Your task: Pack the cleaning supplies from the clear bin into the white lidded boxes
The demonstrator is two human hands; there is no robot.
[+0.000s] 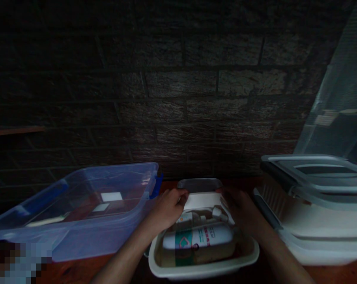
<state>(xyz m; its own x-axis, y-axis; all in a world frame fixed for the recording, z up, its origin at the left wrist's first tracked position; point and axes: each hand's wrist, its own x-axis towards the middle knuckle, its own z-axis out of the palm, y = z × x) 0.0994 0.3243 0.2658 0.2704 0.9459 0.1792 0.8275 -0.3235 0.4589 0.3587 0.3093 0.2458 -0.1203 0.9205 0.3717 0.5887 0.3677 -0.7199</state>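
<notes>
A cream plastic basket (204, 270) stands in front of me. Lying across it is a white bottle (216, 234) with a green band and printed label. Behind that bottle are smaller white items, among them a white cap or nozzle (219, 213). At the back of the basket, a white flat piece (203, 200) spans between my hands; its kind is unclear. My left hand (172, 203) grips its left end, thumb and fingers closed. My right hand (236, 203), dark and partly shadowed, closes on its right end.
A clear bluish bin (92, 232) with blue clips stands left, holding white labels or cards and a pale strip. At right are stacked white containers (317, 221) with a grey lid. A small clear container (199, 184) sits behind the basket, before a dark brick wall (196, 106).
</notes>
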